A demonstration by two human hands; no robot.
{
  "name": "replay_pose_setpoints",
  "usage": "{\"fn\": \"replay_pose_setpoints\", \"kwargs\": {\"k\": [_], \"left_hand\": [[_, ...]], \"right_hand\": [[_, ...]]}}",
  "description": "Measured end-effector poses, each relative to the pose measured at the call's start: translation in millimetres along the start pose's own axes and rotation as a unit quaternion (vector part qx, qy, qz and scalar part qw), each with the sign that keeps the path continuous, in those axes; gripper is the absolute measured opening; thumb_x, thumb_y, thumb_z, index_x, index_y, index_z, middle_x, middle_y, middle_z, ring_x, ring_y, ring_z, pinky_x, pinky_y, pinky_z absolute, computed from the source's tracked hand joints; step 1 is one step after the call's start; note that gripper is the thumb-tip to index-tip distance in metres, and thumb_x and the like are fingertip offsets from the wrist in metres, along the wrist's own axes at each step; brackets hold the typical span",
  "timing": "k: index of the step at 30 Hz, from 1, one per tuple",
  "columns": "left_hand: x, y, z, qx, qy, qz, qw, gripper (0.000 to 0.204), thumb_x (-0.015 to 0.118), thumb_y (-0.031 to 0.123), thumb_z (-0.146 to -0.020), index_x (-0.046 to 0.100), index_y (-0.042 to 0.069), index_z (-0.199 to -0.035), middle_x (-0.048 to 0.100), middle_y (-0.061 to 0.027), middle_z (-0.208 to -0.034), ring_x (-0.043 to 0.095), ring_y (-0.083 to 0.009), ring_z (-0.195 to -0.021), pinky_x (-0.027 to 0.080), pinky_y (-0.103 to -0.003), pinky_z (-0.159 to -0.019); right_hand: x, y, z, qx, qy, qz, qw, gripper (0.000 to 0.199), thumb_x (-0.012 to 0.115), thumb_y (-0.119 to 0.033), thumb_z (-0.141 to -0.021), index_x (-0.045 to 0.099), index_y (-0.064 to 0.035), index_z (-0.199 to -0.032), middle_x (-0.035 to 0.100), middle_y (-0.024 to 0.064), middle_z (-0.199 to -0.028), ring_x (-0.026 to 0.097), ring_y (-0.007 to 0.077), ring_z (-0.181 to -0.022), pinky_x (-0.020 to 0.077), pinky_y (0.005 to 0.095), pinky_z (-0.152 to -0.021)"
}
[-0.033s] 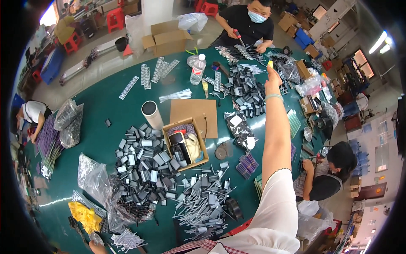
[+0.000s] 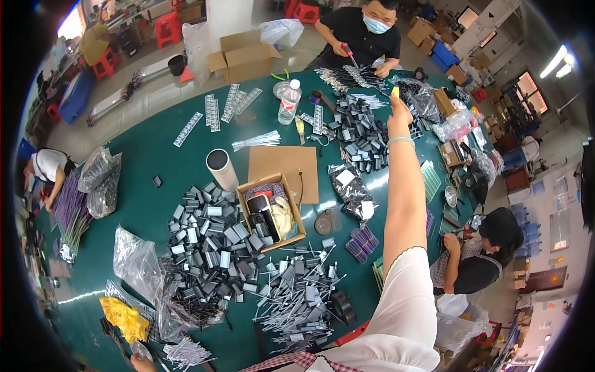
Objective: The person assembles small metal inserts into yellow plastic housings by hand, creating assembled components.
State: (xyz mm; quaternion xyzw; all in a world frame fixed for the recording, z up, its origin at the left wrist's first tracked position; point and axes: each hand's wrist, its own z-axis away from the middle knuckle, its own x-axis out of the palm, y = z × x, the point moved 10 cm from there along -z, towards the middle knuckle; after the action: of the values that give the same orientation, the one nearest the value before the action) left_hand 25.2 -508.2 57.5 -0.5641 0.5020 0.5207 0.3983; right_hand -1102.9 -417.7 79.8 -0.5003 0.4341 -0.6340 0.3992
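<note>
My right arm reaches far across the green table. At its end my right hand (image 2: 400, 116) is closed around a small yellow thing (image 2: 395, 91) whose kind I cannot make out. Close by lies a heap of dark grey rectangular pieces (image 2: 362, 133). At the lower left edge, only part of my left hand (image 2: 145, 364) shows, beside a clear round item (image 2: 141, 351); its fingers are mostly hidden. White cable ties (image 2: 186, 352) and a crumpled yellow bag (image 2: 126, 317) lie near it.
Larger piles of grey pieces (image 2: 214, 239) and cables with grey parts (image 2: 300, 297) cover the near table. A small carton (image 2: 302, 232) holds a phone and gloves. A bottle (image 2: 289, 104) and a tumbler (image 2: 222, 170) stand upright. A masked co-worker (image 2: 359, 40) sits opposite.
</note>
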Motion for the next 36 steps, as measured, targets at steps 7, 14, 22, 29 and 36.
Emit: {"fn": "replay_pose_setpoints", "kwargs": {"k": [7,14,22,29,36], "left_hand": [[8.2,-35.8,-3.1,-0.089,-0.090,-0.122,0.984,0.041,0.058,0.038,-0.080,0.068,-0.001,-0.074,0.063,-0.0247,-0.080,0.060,-0.0378,-0.067,0.045,-0.046,-0.058],[38.2,-105.1,-48.8,-0.025,0.077,0.105,0.991,0.019,0.062,0.015,-0.082,0.057,-0.003,-0.086,0.059,-0.0201,-0.085,0.058,-0.0354,-0.079,0.044,-0.041,-0.069],[28.1,-69.0,-63.2,-0.121,0.005,0.050,0.991,0.019,0.063,0.015,-0.081,0.055,-0.003,-0.082,0.058,-0.0201,-0.086,0.056,-0.0349,-0.078,0.043,-0.042,-0.068],[42.2,-123.4,-50.9,-0.055,-0.021,0.032,0.998,0.019,0.060,0.008,-0.077,0.057,-0.002,-0.093,0.060,-0.0195,-0.089,0.057,-0.0369,-0.081,0.045,-0.043,-0.074],[-10.9,-18.3,-35.5,-0.101,0.002,0.124,0.987,0.033,0.061,0.012,-0.073,0.058,0.004,-0.105,0.063,-0.0204,-0.095,0.061,-0.0360,-0.090,0.047,-0.040,-0.078]], "right_hand": [[42.7,3.0,20.5,0.009,-0.025,0.008,1.000,0.038,0.084,-0.005,-0.058,0.064,0.0009,-0.090,0.064,0.0123,-0.096,0.058,0.0204,-0.092,0.0421,0.0317,-0.087],[21.9,-4.2,11.7,0.001,-0.005,0.022,1.000,0.036,0.086,-0.009,-0.057,0.066,0.0000,-0.086,0.065,0.0116,-0.093,0.058,0.0203,-0.089,0.0418,0.0318,-0.089],[7.3,-3.0,12.9,0.012,-0.001,0.027,1.000,0.034,0.085,-0.009,-0.058,0.066,-0.0025,-0.085,0.065,0.0106,-0.096,0.057,0.0204,-0.090,0.0390,0.0353,-0.091],[20.9,33.1,35.2,0.052,-0.018,0.026,0.998,0.035,0.086,-0.011,-0.058,0.066,-0.0060,-0.086,0.064,0.0051,-0.089,0.055,0.0166,-0.082,0.0419,0.0338,-0.075],[10.4,41.1,41.3,-0.179,-0.479,0.240,0.825,0.050,0.055,-0.013,-0.083,0.042,-0.0048,-0.131,0.051,0.0107,-0.128,0.049,0.0230,-0.115,0.0353,0.0343,-0.099]]}}
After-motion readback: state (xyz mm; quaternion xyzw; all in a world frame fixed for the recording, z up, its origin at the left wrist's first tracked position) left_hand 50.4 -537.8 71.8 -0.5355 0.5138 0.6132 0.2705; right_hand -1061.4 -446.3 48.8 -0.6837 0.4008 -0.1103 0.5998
